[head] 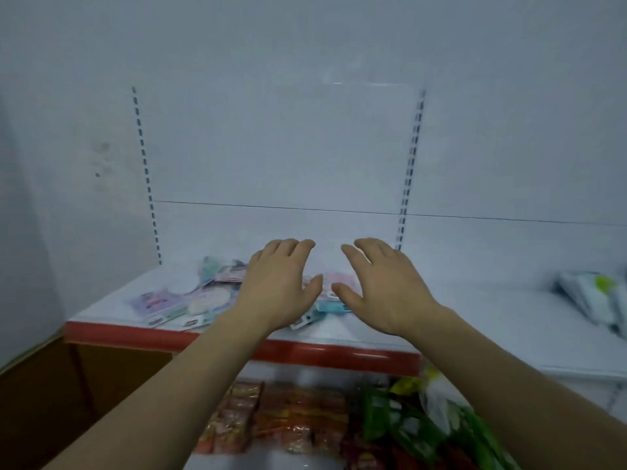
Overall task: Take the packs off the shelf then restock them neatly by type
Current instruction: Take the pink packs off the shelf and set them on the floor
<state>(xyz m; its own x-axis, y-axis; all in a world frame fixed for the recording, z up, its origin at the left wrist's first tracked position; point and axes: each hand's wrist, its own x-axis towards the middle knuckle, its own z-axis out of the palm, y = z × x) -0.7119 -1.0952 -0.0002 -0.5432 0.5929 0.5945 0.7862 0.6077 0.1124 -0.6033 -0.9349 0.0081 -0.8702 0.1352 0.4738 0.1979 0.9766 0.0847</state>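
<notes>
Currently both hands, left [281, 286] and right [376, 286], spread flat, fingers straight, hovering over jumbled pastel packs [190, 300] on red-edged shelf [237, 344], gripping nothing.

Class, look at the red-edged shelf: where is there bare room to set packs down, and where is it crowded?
Bare: the shelf surface right of the right hand, up to the white bags; also the back strip along the wall. Crowded: the left-centre, where the loose packs overlap under and beside the left hand.
</notes>
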